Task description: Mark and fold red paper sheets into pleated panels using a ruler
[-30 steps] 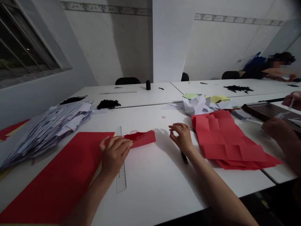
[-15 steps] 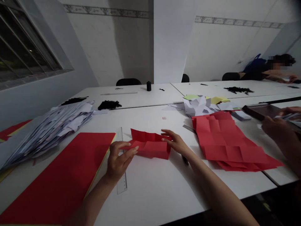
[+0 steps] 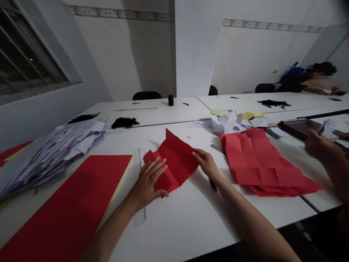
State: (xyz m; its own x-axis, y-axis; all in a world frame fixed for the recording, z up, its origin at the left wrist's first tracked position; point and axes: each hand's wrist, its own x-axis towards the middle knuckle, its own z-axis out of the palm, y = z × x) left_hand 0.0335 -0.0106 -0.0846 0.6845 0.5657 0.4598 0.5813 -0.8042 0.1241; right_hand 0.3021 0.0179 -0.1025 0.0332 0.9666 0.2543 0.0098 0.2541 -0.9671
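Left hand [image 3: 149, 179], fingers spread, rests on the creased sheet [image 3: 180, 158] (red, partly unfolded); right hand [image 3: 206, 162] pinches its right edge.

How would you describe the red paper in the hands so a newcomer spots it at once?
On the white tabletop, look between the large, smooth red sheet at left and the pile of creased red sheets at right. The creased red paper there is partly folded, the left hand spread over it, the right hand pinching its edge. It is the only red sheet held.
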